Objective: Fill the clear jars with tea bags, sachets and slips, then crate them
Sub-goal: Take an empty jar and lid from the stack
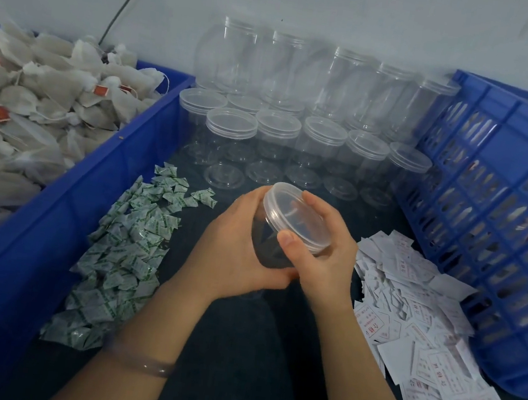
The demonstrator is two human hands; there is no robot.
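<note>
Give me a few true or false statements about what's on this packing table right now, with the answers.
1. The left hand and right hand hold one clear jar. True.
2. That jar's lid is off. False: it sits on the jar, gripped by the right hand's fingers.
3. The tea bags lie in the blue bin at left. True.
4. The white slips lie left of the hands. False: they lie to the right; the green sachets lie left.

A thin dark cable (pixel 128 0) runs down the pale grey wall (pixel 346 4) behind a dark fabric-covered tabletop (pixel 252 364).
</note>
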